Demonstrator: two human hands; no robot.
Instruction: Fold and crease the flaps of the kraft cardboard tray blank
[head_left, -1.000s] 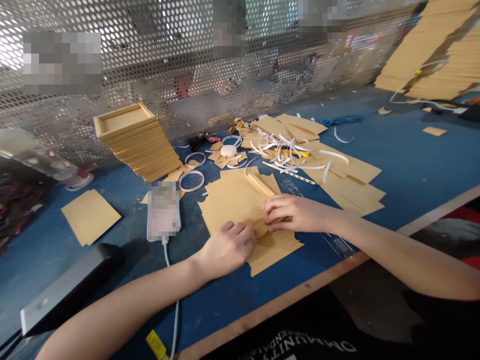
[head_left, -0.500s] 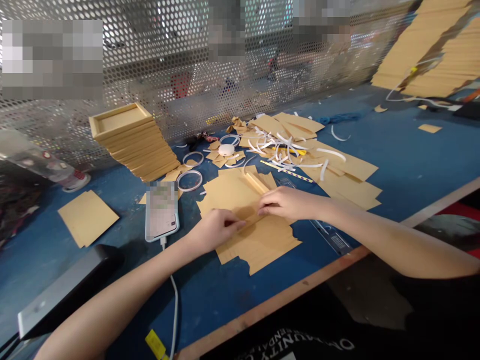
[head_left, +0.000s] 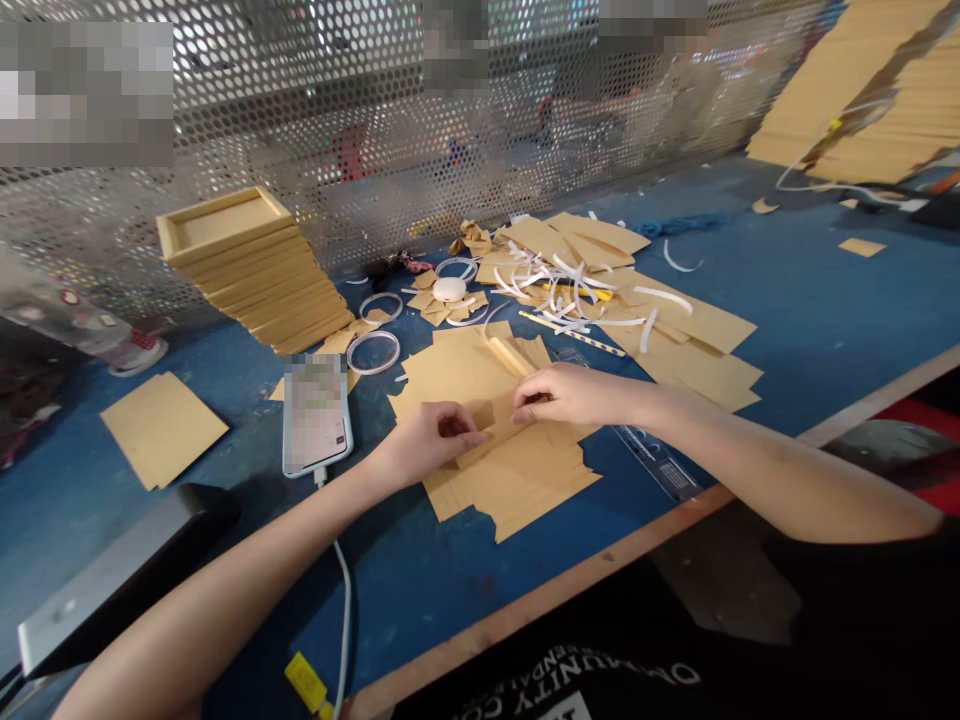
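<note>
A pile of brown kraft-paper sheets [head_left: 525, 485] with notched edges lies on the blue table in front of me. My left hand [head_left: 435, 440] pinches the near left edge of a folded paper piece [head_left: 495, 415] on top of this pile. My right hand [head_left: 551, 393] grips the same piece farther right, its fingers curled and the thumb pressed in. Just beyond my right hand, a folded brown paper strip [head_left: 512, 355] stands up from the sheets. The fingertips partly hide the edge they hold.
A leaning stack of brown paper trays [head_left: 255, 270] stands back left. A phone [head_left: 316, 415] on a white cable lies left of the pile. White paper strips [head_left: 570, 290] and cut sheets are heaped behind. A ruler [head_left: 652, 465] lies at right, and perforated metal [head_left: 300, 130] closes off the back.
My left hand's thumb and fingers have rounded more, and the near edge of the paper between my hands is lifted a little. The view has shifted slightly.
</note>
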